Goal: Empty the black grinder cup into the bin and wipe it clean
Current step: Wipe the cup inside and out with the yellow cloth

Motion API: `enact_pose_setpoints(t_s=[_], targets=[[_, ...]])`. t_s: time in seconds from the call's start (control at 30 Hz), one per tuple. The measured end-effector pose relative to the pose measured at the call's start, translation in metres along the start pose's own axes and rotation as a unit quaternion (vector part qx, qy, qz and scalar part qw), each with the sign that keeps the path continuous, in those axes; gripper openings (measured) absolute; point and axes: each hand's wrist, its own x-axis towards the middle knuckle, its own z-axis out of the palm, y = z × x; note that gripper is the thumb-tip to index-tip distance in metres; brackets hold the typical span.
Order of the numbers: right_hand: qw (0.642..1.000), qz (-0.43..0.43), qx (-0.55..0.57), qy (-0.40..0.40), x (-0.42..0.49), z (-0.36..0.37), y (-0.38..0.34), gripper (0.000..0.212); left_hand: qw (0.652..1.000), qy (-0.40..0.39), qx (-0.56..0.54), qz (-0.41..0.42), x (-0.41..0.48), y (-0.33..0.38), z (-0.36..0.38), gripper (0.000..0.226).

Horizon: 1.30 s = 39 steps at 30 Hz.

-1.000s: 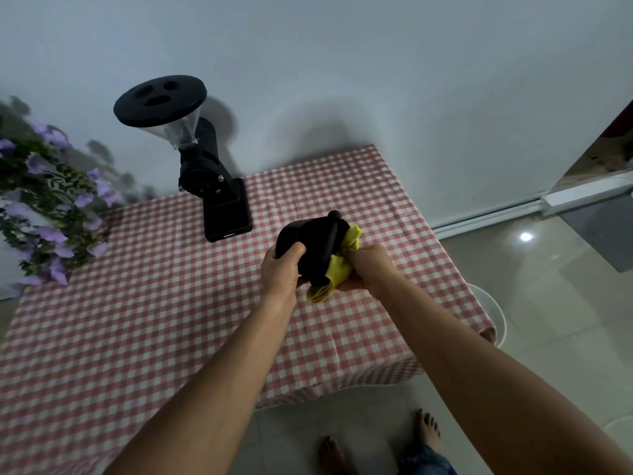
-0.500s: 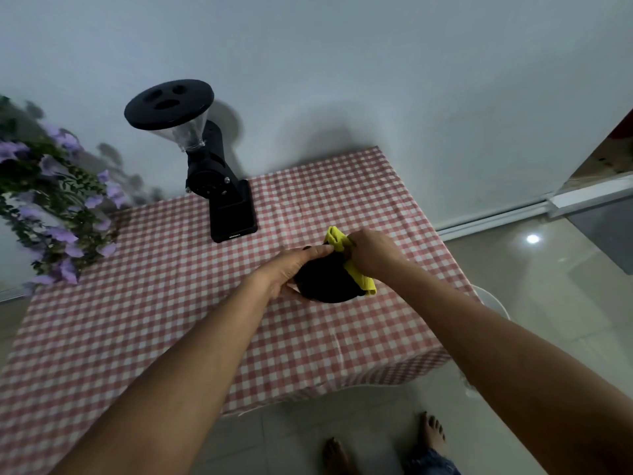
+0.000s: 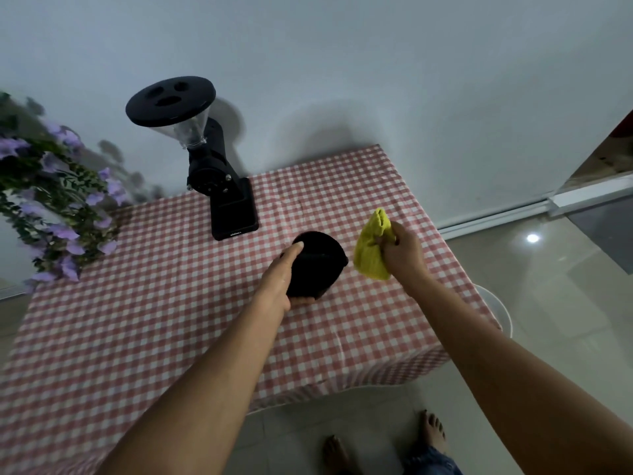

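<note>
My left hand [image 3: 281, 278] grips the black grinder cup [image 3: 318, 264] from its left side, holding it just above the checked tablecloth [image 3: 144, 320]. A crumpled yellow cloth [image 3: 371, 246] is pinched in my right hand [image 3: 402, 253], a little to the right of the cup and clear of it. The cup's inside faces away and cannot be seen.
A black coffee grinder [image 3: 219, 186] with a clear hopper stands at the back of the table. Purple flowers [image 3: 51, 200] hang at the left. The rim of a white bin [image 3: 496, 306] shows on the tiled floor past the table's right edge. My bare feet [image 3: 383, 443] are below.
My right hand has pulled the yellow cloth off the cup and up to the right. The left hand now holds the cup alone, lower and nearer the tablecloth.
</note>
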Motion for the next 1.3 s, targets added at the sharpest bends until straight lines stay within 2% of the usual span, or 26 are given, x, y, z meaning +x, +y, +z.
enact_pose_setpoints(t_s=[0.1,0.17,0.23,0.33,0.4,0.5,0.53,0.63,0.8,0.9,1.0,1.03,1.07,1.13,1.2,1.23,1.3], targets=[[0.991,-0.109,-0.072,-0.033,-0.018,0.01,-0.004,0.043,1.0,-0.023,0.02,0.009,-0.006,-0.003,0.003,0.058],[0.972,-0.157,-0.161,-0.064,-0.03,0.028,-0.002,0.044,0.999,-0.028,0.03,0.018,-0.006,-0.006,0.008,0.066],[0.962,-0.136,-0.22,-0.085,-0.039,0.044,0.0,0.044,0.998,-0.039,0.043,0.027,-0.005,-0.007,0.013,0.072],[0.97,-0.083,-0.218,-0.068,-0.044,0.056,-0.005,0.043,0.996,-0.052,0.058,0.036,-0.004,-0.007,0.014,0.08],[0.968,-0.103,-0.214,-0.079,-0.046,0.063,-0.012,0.043,0.996,-0.063,0.053,0.043,-0.005,-0.007,0.012,0.067],[0.956,-0.141,-0.233,-0.109,-0.048,0.068,-0.016,0.043,0.996,-0.079,0.034,0.035,-0.004,-0.007,0.008,0.027],[0.948,-0.15,-0.258,-0.114,-0.048,0.065,-0.014,0.044,0.997,-0.072,0.027,0.029,-0.004,-0.007,0.008,0.023],[0.919,-0.15,-0.349,-0.106,-0.04,0.05,-0.009,0.042,0.998,-0.051,0.017,0.01,-0.002,-0.005,0.008,0.032],[0.942,-0.105,-0.307,-0.083,-0.041,0.061,-0.015,0.043,0.999,-0.037,0.002,-0.001,-0.001,-0.001,0.011,0.045],[0.942,-0.178,-0.269,-0.093,-0.05,0.072,-0.018,0.039,0.999,-0.03,0.001,-0.019,0.006,0.001,0.01,0.073],[0.895,-0.273,-0.325,-0.136,-0.055,0.063,-0.012,0.041,0.999,-0.024,-0.008,-0.023,0.008,0.004,0.009,0.078],[0.887,-0.291,-0.331,-0.137,-0.056,0.058,-0.008,0.04,0.999,-0.026,-0.004,-0.023,0.009,0.006,0.008,0.081],[0.894,-0.302,-0.311,-0.116,-0.056,0.053,-0.004,0.038,0.999,-0.029,0.003,-0.022,0.011,0.008,0.007,0.082],[0.931,-0.291,-0.22,-0.026,-0.051,0.042,0.0,0.034,0.999,-0.038,0.015,-0.02,0.012,0.011,0.005,0.07],[0.946,-0.27,-0.177,0.045,-0.041,0.036,-0.004,0.034,0.998,-0.05,0.029,-0.021,0.013,0.015,0.006,0.046],[0.945,-0.262,-0.189,0.046,-0.037,0.036,-0.009,0.036,0.998,-0.05,0.036,-0.025,0.011,0.017,0.008,0.04],[0.941,-0.233,-0.246,-0.025,-0.03,0.043,-0.021,0.038,0.996,-0.048,0.063,-0.027,0.007,0.018,0.011,0.045]])
